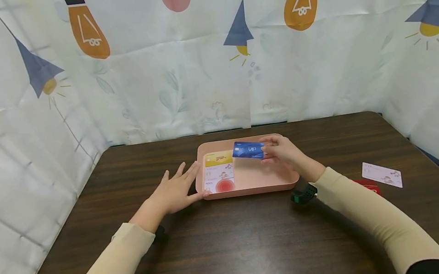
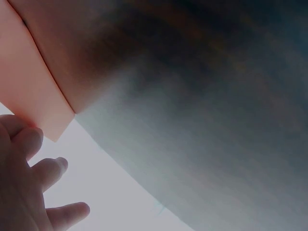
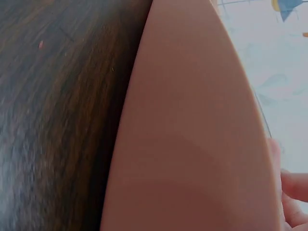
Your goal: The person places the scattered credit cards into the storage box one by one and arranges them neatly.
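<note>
Between the fingers and thumb of my right hand (image 1: pixel 281 149) is a blue VIP card (image 1: pixel 248 150), pinched at its right end above the pink tray (image 1: pixel 268 189). My left hand (image 1: pixel 176 190) has its fingers spread at the tray's left edge, its thumb along the front left corner. Down the tray's left side lie a yellow card (image 1: pixel 218 158), a white card with a floral print (image 1: pixel 217 172) and a white card with a red circle (image 1: pixel 224 185). In the right wrist view the tray wall (image 3: pixel 187 120) hides most of the right hand (image 3: pixel 294 202).
On the dark wooden table (image 1: pixel 234 246), a pale pink card (image 1: pixel 382 175) lies to the right. A red card (image 1: pixel 368 186) beside it is partly covered by the right sleeve. A printed white curtain (image 1: pixel 204 83) hangs behind the table.
</note>
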The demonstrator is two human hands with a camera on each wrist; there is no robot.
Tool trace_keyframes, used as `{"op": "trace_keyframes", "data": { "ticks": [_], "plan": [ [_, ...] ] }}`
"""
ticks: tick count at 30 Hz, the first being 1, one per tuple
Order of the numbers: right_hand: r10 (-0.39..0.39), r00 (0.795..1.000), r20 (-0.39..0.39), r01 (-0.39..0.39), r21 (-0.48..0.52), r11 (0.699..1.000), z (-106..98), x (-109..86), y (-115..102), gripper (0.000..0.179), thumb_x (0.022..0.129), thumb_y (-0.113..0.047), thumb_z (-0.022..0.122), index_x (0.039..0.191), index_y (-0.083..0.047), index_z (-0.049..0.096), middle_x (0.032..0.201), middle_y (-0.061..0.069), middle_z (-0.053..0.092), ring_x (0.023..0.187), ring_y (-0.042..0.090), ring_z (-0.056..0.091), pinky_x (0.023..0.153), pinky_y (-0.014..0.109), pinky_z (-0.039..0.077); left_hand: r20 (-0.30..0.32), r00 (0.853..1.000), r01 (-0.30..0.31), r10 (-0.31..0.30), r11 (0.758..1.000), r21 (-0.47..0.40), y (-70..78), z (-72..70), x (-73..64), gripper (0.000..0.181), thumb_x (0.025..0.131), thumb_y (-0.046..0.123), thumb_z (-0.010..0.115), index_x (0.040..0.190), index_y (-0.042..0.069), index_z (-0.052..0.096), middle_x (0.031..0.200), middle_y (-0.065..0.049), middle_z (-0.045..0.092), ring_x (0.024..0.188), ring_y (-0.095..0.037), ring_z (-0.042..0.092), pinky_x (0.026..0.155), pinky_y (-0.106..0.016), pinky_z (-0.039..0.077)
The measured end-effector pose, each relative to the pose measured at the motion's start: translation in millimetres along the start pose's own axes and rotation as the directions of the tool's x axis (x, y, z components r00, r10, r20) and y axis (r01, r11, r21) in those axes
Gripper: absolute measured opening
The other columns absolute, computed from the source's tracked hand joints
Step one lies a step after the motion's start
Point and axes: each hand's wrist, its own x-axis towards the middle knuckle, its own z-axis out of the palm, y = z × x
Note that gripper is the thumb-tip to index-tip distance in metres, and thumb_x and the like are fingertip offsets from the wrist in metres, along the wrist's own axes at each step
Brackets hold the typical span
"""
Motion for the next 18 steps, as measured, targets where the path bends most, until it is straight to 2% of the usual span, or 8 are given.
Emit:
{"op": "trace_keyframes", "data": {
  "ticks": [5,11,18],
  "plan": [
    [0.014,1.0,-0.019,-0.013,0.024,1.0,6.6,4.7,1.1,0.043,0.107,-0.003,0.05,0.148,0.008,0.043,0.125,0.021,0.051,0.076,0.014,0.065,0.076,0.03,0.061,0.002,1.0,0.002,-0.002,1.0,-0.002,-0.1,0.0,0.0,0.096,0.098,0.068,0.051,0.166,0.01,0.016,0.169,-0.009,0.021,0.154,-0.039,0.016,0.114,-0.074,0.014],
    [0.048,0.998,-0.044,-0.047,0.029,0.998,8.2,11.0,-0.3,0.044,0.108,-0.003,0.049,0.152,0.003,0.044,0.13,0.02,0.051,0.078,0.015,0.063,0.078,0.032,0.061,0.002,1.0,0.003,-0.003,1.0,-0.005,-0.9,1.0,0.4,0.096,0.098,0.068,0.051,0.166,0.01,0.016,0.169,-0.008,0.021,0.154,-0.039,0.016,0.114,-0.074,0.013],
    [0.067,0.995,-0.068,-0.061,0.085,0.995,9.9,17.1,0.3,0.044,0.108,-0.002,0.047,0.152,0.0,0.045,0.13,0.016,0.05,0.075,0.014,0.061,0.074,0.028,0.061,0.003,1.0,0.006,-0.006,1.0,0.0,-1.1,1.3,0.9,0.096,0.098,0.069,0.051,0.166,0.011,0.016,0.169,-0.008,0.021,0.154,-0.039,0.016,0.114,-0.074,0.014]
  ]
}}
